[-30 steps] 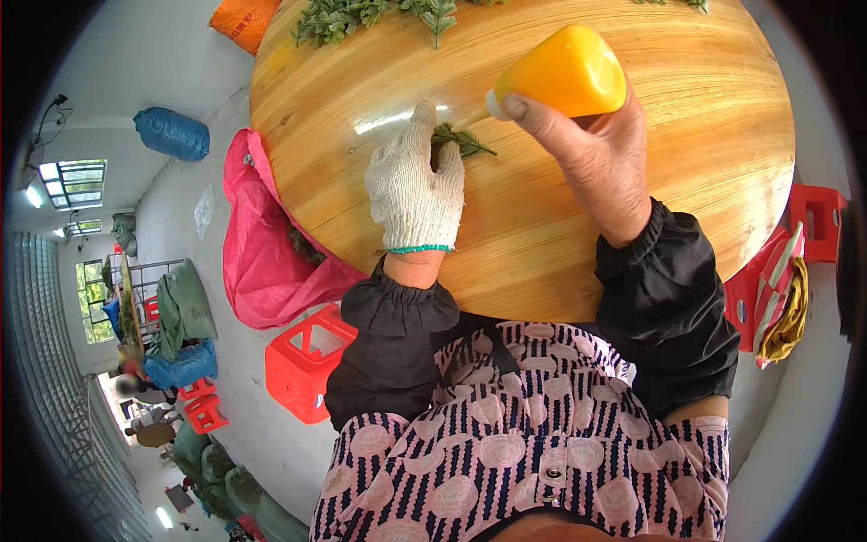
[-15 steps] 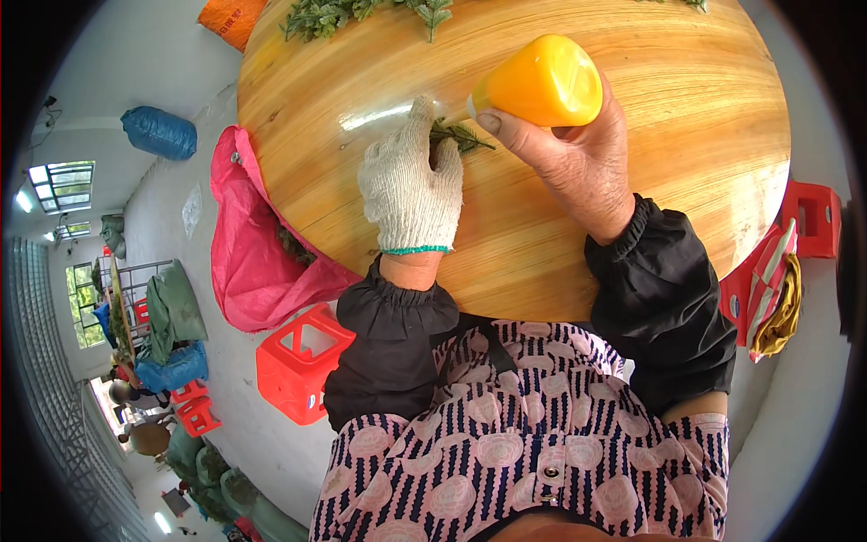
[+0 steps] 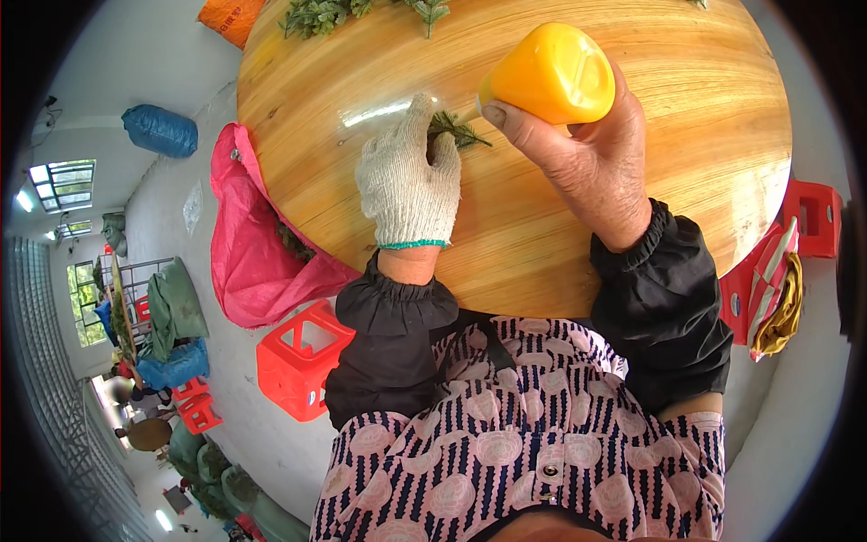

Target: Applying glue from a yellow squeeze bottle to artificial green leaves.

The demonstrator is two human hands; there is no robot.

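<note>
One round, glossy wooden worktop (image 3: 524, 239) fills most of the view, seen from above. A crumpled pink bag (image 3: 257, 262) lies beside its left edge, with a red stool (image 3: 287, 375) just below the bag.

And the person's hands?

Both are over the worktop, and each wrist runs into a black sleeve. The bare right hand (image 3: 601, 167) is opened fairly wide around a yellow bottle (image 3: 549, 77), thumb resting near the bottle's narrow end; the fingers behind are mostly hidden. The left hand (image 3: 412, 185), in a cream knitted glove with a green cuff, is narrowed, its thumb and extended index finger close together on a green sprig (image 3: 462, 132). How the other fingers lie I cannot tell.

How does the bottle look?

Smooth, shiny and bright, tilted in the air with its base up to the right and its pale tip down to the left.

The sprig?

Small, dark, feathery, poking out rightward from the glove, near the bottle's tip but apart from it.
</note>
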